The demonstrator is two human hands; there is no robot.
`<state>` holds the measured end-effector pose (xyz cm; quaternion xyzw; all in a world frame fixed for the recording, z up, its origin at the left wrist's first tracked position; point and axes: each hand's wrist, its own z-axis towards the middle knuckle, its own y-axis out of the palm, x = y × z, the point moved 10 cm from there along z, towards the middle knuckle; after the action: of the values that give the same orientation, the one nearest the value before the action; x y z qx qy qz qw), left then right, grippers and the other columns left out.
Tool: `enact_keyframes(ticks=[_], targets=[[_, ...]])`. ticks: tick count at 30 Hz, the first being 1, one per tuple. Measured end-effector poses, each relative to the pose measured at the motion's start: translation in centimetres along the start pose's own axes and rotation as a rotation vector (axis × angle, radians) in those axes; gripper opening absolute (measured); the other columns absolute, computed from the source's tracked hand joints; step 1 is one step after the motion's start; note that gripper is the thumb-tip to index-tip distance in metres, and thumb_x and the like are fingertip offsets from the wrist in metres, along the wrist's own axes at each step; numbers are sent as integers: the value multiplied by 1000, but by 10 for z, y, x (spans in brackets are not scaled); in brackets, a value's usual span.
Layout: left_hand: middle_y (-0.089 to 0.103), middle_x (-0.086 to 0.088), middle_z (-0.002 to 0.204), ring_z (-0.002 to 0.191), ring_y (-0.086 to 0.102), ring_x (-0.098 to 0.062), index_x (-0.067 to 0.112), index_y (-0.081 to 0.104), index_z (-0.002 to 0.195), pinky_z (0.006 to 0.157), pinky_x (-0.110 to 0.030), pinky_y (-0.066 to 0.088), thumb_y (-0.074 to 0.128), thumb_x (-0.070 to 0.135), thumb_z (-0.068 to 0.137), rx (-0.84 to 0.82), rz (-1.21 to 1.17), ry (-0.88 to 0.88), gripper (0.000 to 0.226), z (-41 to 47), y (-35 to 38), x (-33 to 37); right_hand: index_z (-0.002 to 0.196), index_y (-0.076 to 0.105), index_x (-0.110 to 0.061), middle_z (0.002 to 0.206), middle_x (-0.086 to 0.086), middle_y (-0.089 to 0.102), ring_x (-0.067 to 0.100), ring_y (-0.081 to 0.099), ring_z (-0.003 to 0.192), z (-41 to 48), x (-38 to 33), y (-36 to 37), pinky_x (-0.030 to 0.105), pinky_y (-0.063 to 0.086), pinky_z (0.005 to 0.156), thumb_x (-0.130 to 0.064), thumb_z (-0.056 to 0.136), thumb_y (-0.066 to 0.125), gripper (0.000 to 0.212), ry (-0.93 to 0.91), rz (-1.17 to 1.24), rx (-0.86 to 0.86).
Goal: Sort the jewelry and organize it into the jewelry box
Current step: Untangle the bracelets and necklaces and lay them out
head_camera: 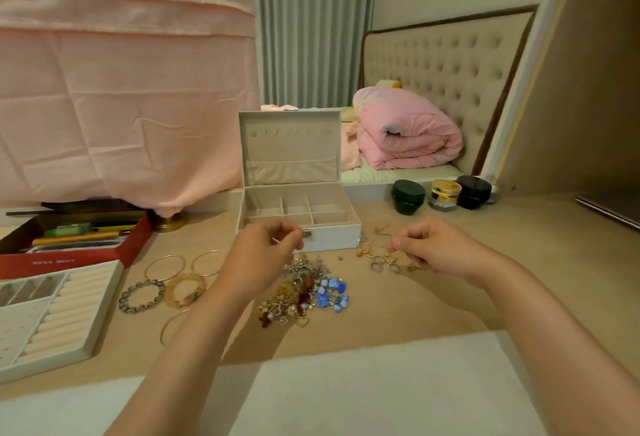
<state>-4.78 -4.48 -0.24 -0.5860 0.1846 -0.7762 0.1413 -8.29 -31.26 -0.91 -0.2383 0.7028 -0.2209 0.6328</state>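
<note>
An open white jewelry box [332,238] stands at the table's middle, lid up, its compartments bare. In front of it lies a tangled pile of jewelry [301,292] with blue, red and gold pieces. My left hand [266,255] hovers over the pile's far edge with fingers curled, pinching something small that I cannot make out. My right hand [433,248] pinches a small gold piece above a cluster of rings and gold earrings [381,259]. Beaded bracelets [162,292] and thin gold hoops [187,264] lie to the left.
The box's removable tray with ring rolls [62,311] sits at the left front. Behind it is a red box of pens [69,238]. Three cosmetic jars [441,195] stand at the back right. A white cloth [363,383] covers the near edge.
</note>
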Motion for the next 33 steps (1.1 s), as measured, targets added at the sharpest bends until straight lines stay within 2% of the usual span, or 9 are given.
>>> enact_keyframes(ticks=[4,9,13,17,19,21,24,29,33], targets=[[70,11,78,73,64,-7,31,68,83,71,-31,53,63,33,92,-166,242,83,11,0,64,31,86,80,-22,55,-11,60,7,51,55,-18,47,-38,22,41,54,-28,92,72,12,100,-95,76],[62,16,79,82,60,-10,35,59,77,70,-29,47,58,41,92,-346,531,109,16,3,133,39,56,73,-19,53,-4,67,12,59,50,-36,105,-68,25,47,55,-15,85,76,29,265,-240,122],[62,12,88,91,59,-16,36,61,85,78,-31,47,55,36,95,-443,632,157,12,-1,169,38,68,77,-18,66,3,74,11,60,49,-49,129,-83,25,50,54,-18,80,81,13,324,-304,161],[66,11,96,90,58,-13,32,67,95,79,-29,45,52,35,96,-442,685,219,15,-3,185,40,73,78,-28,79,-12,74,8,67,79,-54,133,-95,29,57,80,-27,76,83,6,319,-433,192],[66,11,95,89,59,-12,33,67,93,76,-27,44,53,34,96,-417,701,248,14,-2,188,41,76,78,-31,83,-15,73,7,66,85,-55,133,-96,31,56,86,-27,75,83,7,315,-439,182],[65,10,99,93,60,-13,33,66,98,78,-27,47,56,31,94,-382,708,271,11,-2,188,43,81,77,-33,87,-17,71,6,65,87,-55,131,-96,30,55,86,-26,76,83,11,302,-455,173],[61,6,108,99,59,-16,29,65,114,83,-30,50,59,26,93,-323,711,343,22,-5,188,50,87,73,-38,92,-18,66,6,62,90,-51,122,-93,27,53,84,-25,81,79,15,257,-503,171],[63,6,104,100,57,-15,25,75,106,84,-26,47,57,16,96,-399,635,459,23,-15,201,55,85,77,-33,93,-16,69,6,63,91,-40,112,-63,30,55,90,-19,85,75,14,181,-438,79],[64,6,107,103,58,-16,26,76,105,87,-32,50,58,18,96,-393,642,467,22,-8,198,51,85,78,-29,93,-10,71,10,64,90,-34,106,-63,33,57,89,-18,88,71,14,191,-496,122]])
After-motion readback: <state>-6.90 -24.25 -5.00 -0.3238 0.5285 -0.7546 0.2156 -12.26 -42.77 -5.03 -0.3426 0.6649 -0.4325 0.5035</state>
